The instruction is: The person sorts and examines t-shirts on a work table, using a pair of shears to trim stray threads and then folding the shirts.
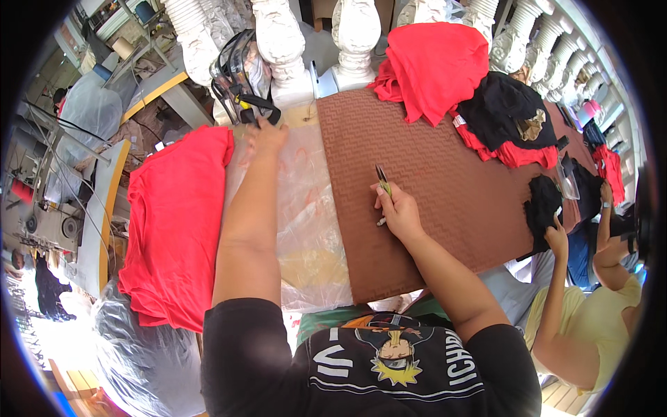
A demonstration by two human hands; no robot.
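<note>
My left hand (pixel 266 137) reaches to the far end of a plastic-covered tabletop (pixel 306 208), fingers apart. Its fingertips are at the black strap of a clear, black-trimmed bag (pixel 243 69); whether they touch the strap is hard to tell. Above a brown textured mat (pixel 375 257), my right hand (pixel 401 214) is closed around small thread snips (pixel 381 178) with a green handle, the dark blades pointing away from me. Left of my left forearm lies a pile of red cloth (pixel 180 229).
More red cloth (pixel 438 66) and a bundle of black cloth (pixel 507 111) lie on the mat's far right. A person in yellow (pixel 583 326) handles black cloth (pixel 544 208) at the right. White balusters (pixel 280 42) line the far edge. A grey plastic bag (pixel 146 354) stands lower left.
</note>
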